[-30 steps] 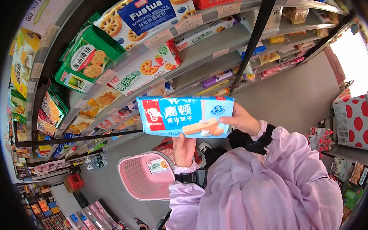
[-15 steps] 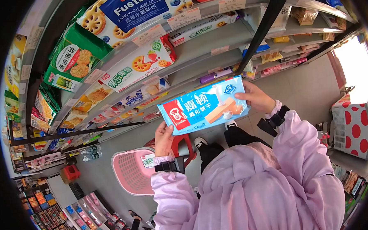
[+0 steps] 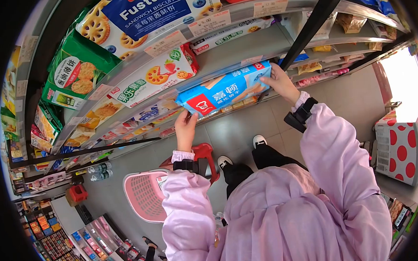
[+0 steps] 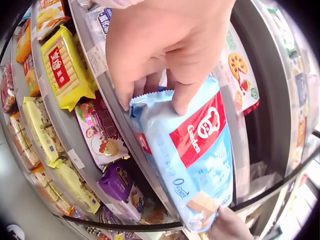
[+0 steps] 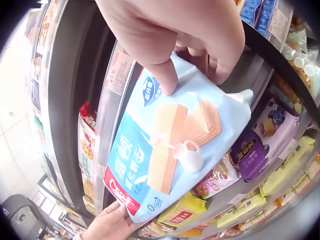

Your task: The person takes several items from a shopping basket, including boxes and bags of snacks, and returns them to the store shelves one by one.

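A light-blue Garden wafer packet (image 3: pixel 226 90) is held between both hands at the front of a shelf. My left hand (image 3: pixel 186 129) pinches its left end; the left wrist view shows that hand (image 4: pixel 167 45) with thumb and fingers on the crimped end of the packet (image 4: pixel 200 150). At the other end my right hand (image 3: pixel 284 83) grips the packet's corner, and in the right wrist view this hand (image 5: pixel 185 35) has its thumb on the front of the packet (image 5: pixel 165 145) and its fingers behind.
Beside the packet lies a white fruit-biscuit pack (image 3: pixel 155 77) on the shelf. Above are a blue Fustua pack (image 3: pixel 152 14) and a green cracker bag (image 3: pixel 78 73). A pink basket (image 3: pixel 144 196) with a red part stands on the floor. A black post (image 3: pixel 311 25) crosses the shelves.
Both hands have moved the packet up in the view, from over the floor to the shelf edge, and its front has tipped away. The left hand has shifted from its underside to its left end.
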Demonstrator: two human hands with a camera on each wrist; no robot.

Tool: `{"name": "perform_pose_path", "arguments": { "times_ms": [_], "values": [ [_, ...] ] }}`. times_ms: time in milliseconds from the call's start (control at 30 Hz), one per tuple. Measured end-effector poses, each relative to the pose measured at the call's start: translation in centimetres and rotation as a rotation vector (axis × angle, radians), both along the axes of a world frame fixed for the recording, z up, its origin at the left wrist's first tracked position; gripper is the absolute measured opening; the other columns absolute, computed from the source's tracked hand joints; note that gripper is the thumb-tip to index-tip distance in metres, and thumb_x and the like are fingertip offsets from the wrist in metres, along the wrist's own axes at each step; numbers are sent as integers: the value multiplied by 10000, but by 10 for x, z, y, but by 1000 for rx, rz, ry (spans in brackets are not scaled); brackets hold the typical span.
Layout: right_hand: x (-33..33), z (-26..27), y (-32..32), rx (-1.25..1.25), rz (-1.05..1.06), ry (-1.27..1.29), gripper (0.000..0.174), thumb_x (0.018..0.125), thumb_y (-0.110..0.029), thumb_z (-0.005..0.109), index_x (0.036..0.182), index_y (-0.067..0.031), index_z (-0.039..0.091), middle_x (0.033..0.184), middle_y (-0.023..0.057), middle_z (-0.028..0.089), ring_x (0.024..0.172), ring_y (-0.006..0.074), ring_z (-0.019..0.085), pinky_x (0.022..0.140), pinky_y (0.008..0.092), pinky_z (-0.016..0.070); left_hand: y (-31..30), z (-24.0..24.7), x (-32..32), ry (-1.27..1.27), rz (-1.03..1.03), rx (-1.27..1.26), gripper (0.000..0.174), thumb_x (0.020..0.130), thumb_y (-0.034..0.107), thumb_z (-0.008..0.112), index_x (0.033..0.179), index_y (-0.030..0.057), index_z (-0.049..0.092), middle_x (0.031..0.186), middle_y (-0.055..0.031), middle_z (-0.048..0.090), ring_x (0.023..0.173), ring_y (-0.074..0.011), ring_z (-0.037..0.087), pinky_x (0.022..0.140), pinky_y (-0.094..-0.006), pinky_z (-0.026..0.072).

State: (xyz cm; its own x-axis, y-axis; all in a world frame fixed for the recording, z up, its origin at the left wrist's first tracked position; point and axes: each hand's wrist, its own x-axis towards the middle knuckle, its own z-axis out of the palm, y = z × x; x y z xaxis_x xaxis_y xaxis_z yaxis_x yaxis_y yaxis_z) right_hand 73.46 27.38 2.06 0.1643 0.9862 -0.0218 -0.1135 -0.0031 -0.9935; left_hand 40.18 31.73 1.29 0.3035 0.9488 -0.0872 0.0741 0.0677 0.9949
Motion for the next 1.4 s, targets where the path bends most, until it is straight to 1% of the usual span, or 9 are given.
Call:
{"name": "perform_pose_path", "arguments": {
  "times_ms": [33, 167, 267, 367, 467, 867, 1067, 1167, 1400],
  "values": [
    [0, -2, 1, 28, -29, 1, 418, 795, 18, 568, 1169, 20, 383, 1109, 90, 514, 1029, 147, 495, 901, 281, 392, 3, -4, 3, 58, 27, 17, 106, 807, 43, 579, 894, -13, 557, 827, -28, 569, 741, -84, 503, 667, -229, 405],
    [4, -1, 7, 30, -56, 5, 451, 817, -6, 545, 1221, 3, 345, 1155, 85, 480, 1078, 145, 451, 939, 281, 346, 16, -6, 20, 371, 104, 344, 91, 795, 55, 575, 784, -18, 523, 726, -84, 517, 672, -166, 488, 586, -263, 389],
    [5, -3, 11, -17, -133, 1, 452, 818, -6, 544, 1222, 1, 340, 1141, 85, 476, 1077, 145, 448, 928, 275, 350, 27, -12, 25, 510, 79, 396, 88, 787, 49, 574, 838, -8, 532, 790, -113, 534, 719, -214, 514, 602, -290, 419],
    [3, -11, 23, 65, -264, -133, 459, 771, 11, 574, 1182, 6, 371, 1069, 111, 489, 1029, 211, 474, 899, 304, 373, 30, -11, 42, 287, 88, 348, 148, 777, 36, 563, 914, -2, 521, 839, -136, 534, 755, -250, 531, 636, -317, 445],
    [2, -25, 30, 6, -313, -213, 519, 750, -15, 595, 1205, 21, 348, 1074, 131, 478, 1032, 231, 464, 901, 314, 364, 39, -30, 51, 283, 88, 382, 226, 755, 26, 557, 972, -7, 504, 868, -145, 534, 792, -263, 540, 665, -328, 459],
    [-1, -26, 26, 29, -322, -288, 496, 746, -34, 594, 1168, 47, 346, 1042, 173, 492, 985, 249, 501, 850, 308, 398, 55, -41, 72, 389, 86, 332, 528, 679, 46, 574, 1170, -45, 403, 1036, -217, 522, 874, -312, 522, 767, -344, 431],
    [-3, -26, 15, 64, -327, -455, 557, 733, -42, 593, 1204, 82, 322, 1107, 223, 484, 1053, 290, 484, 893, 318, 373, 48, -39, 65, 385, 76, 267, 652, 683, 45, 580, 1263, -48, 296, 1139, -251, 474, 969, -348, 502, 803, -335, 424],
    [-7, -24, -3, -87, -319, -547, 632, 732, -45, 589, 1260, 90, 268, 1173, 256, 447, 1097, 316, 457, 916, 313, 357, 34, -29, 64, 329, 86, 112, 695, 713, 25, 557, 1322, -5, 224, 1216, -187, 441, 1102, -268, 448, 893, -326, 393],
    [-43, -19, -39, -130, -200, -497, 642, 738, -65, 584, 1281, 70, 271, 1251, 251, 387, 1158, 331, 409, 934, 341, 350, -16, -22, 43, 196, -24, -9, 517, 770, 17, 529, 1259, -2, 361, 1154, -150, 503, 984, -199, 527, 845, -289, 430]
  ]
}}
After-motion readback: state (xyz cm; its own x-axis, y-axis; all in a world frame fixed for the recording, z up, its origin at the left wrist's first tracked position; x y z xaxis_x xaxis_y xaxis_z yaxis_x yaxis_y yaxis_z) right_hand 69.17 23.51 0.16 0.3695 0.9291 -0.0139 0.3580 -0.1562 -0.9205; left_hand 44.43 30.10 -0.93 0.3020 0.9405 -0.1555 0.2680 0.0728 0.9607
